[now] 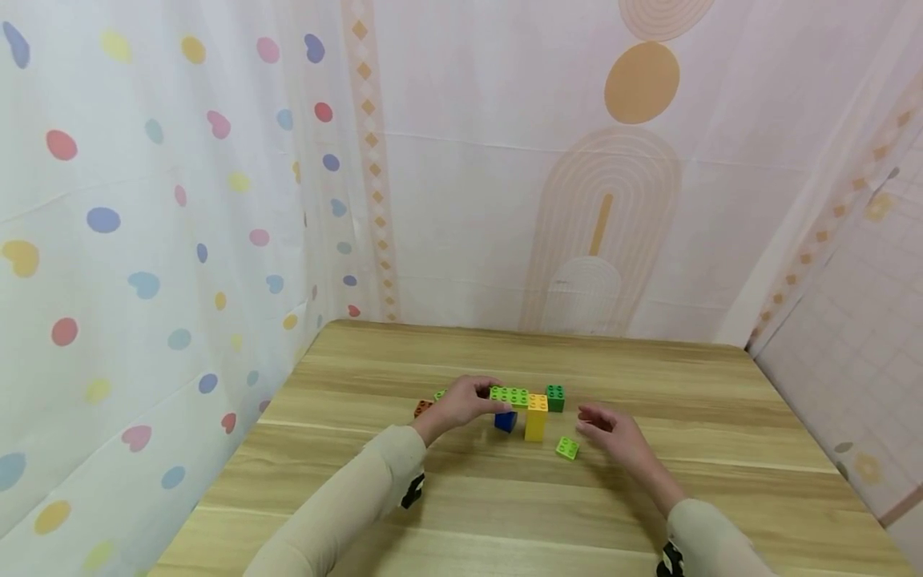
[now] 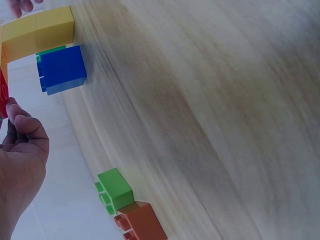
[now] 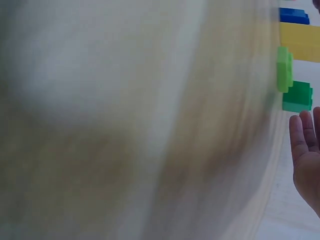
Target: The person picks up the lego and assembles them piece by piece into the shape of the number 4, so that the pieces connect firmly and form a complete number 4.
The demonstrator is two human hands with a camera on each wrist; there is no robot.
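Observation:
My left hand (image 1: pixel 461 401) pinches the left end of a long light-green brick (image 1: pixel 509 396) between thumb and fingers. The brick's right end meets the top of a yellow brick column (image 1: pixel 535 421), which stands upright. In the left wrist view, a red piece (image 2: pixel 3 95) shows at the fingertips of the left hand (image 2: pixel 25 150). Partly below the held brick is a blue brick (image 1: pixel 505 421). My right hand (image 1: pixel 611 433) hovers to the right of the column with relaxed fingers, holding nothing. Nearest to it lies a small light-green brick (image 1: pixel 567 448).
Behind the column stands a dark green brick (image 1: pixel 555 398). Left of the blue brick, a brown-orange brick (image 2: pixel 142 222) and another light-green brick (image 2: pixel 115 190) sit side by side, partly covered by the left hand in the head view. The wooden table (image 1: pixel 505 513) reaches back to a patterned curtain (image 1: pixel 461 216).

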